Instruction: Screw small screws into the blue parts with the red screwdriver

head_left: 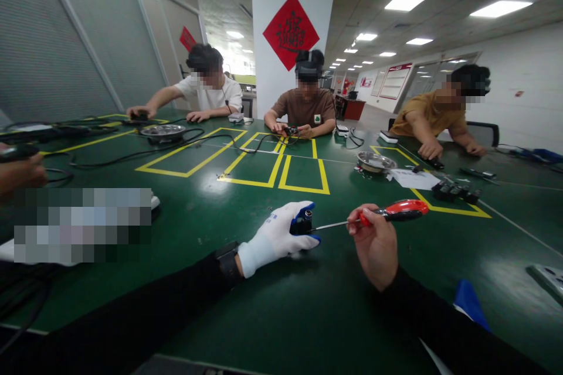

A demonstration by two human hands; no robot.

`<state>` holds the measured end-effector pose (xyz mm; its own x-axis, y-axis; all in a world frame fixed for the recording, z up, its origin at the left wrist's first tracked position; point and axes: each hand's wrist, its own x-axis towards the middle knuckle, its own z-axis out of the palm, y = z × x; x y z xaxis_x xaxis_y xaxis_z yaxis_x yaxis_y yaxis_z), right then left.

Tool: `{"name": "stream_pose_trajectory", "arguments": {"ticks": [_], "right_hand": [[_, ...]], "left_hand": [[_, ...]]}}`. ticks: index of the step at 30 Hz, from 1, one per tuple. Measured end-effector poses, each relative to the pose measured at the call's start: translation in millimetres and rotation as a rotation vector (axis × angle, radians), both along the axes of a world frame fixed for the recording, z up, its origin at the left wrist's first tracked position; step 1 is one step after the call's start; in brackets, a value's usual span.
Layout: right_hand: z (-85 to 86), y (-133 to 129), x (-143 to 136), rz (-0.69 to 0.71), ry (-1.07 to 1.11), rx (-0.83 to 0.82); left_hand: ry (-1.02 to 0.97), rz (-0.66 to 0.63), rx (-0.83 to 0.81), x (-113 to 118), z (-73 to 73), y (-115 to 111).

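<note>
My left hand [281,228] wears a white glove with blue fingertips and is closed around a small black part [301,224]. A shiny round metal piece shows at the top of that part, while the glove hides much of the rest. Bare fingers of my right hand [375,244] pinch a screwdriver [398,211] where its red and black handle meets the shaft. The thin metal shaft points left, and its tip reaches the black part's side; I cannot tell whether it sits in a screw. Both hands are just above the green table [334,316].
Metal bowls [376,163] [162,132], a white paper [413,180] and several black parts [455,192] lie farther off. Yellow tape marks the tabletop. A blue item [471,304] lies beside my right forearm, a power strip [548,281] at right. Three co-workers sit opposite; another hand [20,173] shows at left.
</note>
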<state>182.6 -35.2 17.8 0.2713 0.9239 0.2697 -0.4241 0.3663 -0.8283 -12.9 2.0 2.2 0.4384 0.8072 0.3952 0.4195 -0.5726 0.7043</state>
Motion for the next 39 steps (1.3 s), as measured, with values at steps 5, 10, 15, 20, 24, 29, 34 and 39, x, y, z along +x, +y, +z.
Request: {"name": "stream_pose_trajectory", "arguments": {"ticks": [5, 10, 15, 20, 24, 29, 34, 39], "right_hand": [[2.2, 1, 2, 0.025, 0.095, -0.025], [6.6, -2, 4, 0.093, 0.149, -0.013], [9.6, -4, 2, 0.171, 0.206, -0.052], [8.7, -2, 2, 0.174, 0.132, 0.012], [6.3, 0, 6, 0.026, 0.055, 0.132], [3.2, 10, 17, -0.320, -0.498, 0.338], [-7.3, 17, 16, -0.036, -1.292, 0.366], [-16.5, 20, 12, 0.157, -1.576, 0.395]], "left_hand": [[-0.202, 0.047, 0.386, -13, 9.9, -9], [0.088, 0.000, 0.490, -15, 7.3, -16], [0.142, -0.039, 0.357, -5, 6.8, -20], [0.126, -0.028, 0.426, -3, 5.1, -20], [-0.055, 0.117, 0.372, -5, 6.9, -19], [-0.284, 0.269, 0.167, -7, 12.9, -16], [-0.489, 0.243, -0.081, -3, 13.4, -14], [-0.689, 0.130, -0.397, 1, 14.7, -17]]}}
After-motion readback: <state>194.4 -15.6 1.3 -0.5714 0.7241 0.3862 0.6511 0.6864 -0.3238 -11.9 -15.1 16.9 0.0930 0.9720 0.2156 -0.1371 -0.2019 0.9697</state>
